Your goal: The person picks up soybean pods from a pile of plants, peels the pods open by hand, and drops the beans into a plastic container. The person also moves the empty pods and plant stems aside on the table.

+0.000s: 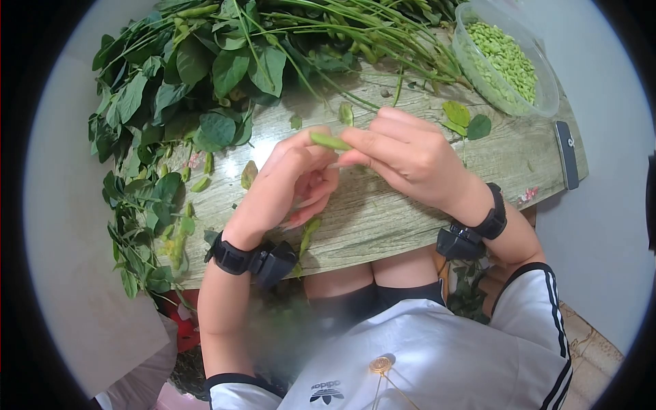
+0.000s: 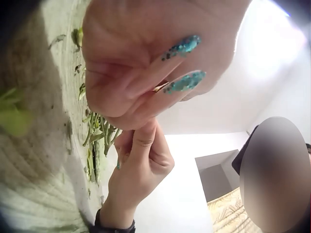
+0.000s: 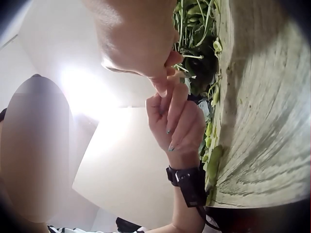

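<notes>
A green bean pod (image 1: 330,141) spans the gap between both hands in the head view, over the table. My right hand (image 1: 413,154) pinches its right end between thumb and forefinger. At the other end, my left hand (image 1: 290,174) holds the pod with thumb and forefinger, its remaining fingers curled toward the palm. In the left wrist view, the left hand (image 2: 155,63) shows glittery turquoise nails and hides the pod. The right wrist view has the fingertips of the right hand (image 3: 138,39) meeting those of the left hand (image 3: 177,119).
Leafy bean stalks (image 1: 205,68) heap across the back and left of the wooden table (image 1: 383,219). A clear plastic tub (image 1: 461,48) of shelled green beans (image 1: 502,61) stands at back right. A dark phone-like object (image 1: 567,156) lies at the right edge. Loose pods (image 1: 201,184) lie at left.
</notes>
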A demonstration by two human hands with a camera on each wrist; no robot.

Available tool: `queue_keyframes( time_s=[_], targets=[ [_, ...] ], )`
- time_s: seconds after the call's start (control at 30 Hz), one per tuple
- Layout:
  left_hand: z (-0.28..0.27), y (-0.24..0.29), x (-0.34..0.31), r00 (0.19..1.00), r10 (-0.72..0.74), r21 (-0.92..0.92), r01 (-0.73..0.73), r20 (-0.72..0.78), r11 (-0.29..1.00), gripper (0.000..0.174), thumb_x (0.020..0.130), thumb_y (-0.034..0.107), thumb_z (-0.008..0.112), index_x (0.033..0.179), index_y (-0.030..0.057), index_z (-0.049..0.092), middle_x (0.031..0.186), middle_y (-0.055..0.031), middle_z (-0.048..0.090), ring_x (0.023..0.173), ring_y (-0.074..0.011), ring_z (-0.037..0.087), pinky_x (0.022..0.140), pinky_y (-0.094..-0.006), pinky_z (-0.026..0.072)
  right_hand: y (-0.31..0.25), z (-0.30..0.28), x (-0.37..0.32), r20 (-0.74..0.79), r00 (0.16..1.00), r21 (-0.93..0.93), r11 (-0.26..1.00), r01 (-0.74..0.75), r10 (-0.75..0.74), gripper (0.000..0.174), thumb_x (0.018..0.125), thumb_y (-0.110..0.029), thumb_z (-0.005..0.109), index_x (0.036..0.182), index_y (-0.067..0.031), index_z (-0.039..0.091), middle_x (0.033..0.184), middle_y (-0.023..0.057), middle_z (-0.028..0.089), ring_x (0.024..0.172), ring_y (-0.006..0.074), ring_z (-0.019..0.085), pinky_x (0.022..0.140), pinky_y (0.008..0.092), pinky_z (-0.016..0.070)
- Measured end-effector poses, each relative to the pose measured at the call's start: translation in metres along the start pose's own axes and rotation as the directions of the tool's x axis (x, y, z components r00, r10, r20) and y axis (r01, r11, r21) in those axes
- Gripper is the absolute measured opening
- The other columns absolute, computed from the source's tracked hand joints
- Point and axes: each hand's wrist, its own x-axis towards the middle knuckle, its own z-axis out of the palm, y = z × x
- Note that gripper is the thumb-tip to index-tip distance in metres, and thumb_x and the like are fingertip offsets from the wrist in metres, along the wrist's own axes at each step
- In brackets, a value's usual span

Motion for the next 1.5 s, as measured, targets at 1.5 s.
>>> queue_keyframes(
  time_s=[1.5],
  targets=[
    [0.001,-0.004,-0.006,0.958,0.275,0.38,-0.226,-0.079,0.897,0.023,0.097,0.016,0.04,0.095,0.0014,0.056,0.059,0.0029,0.045,0.042,-0.0045,0.036,0.039,-0.0208,0.0264,-0.002,-0.007,0.006,0.625,0.592,0.628,0.123,-0.768,0.509,0.028,0.101,-0.025,0.054,0.107,-0.0014,0.067,0.064,-0.002,0.056,0.051,0.0037,0.052,0.045,0.019,0.0392]
  ],
)
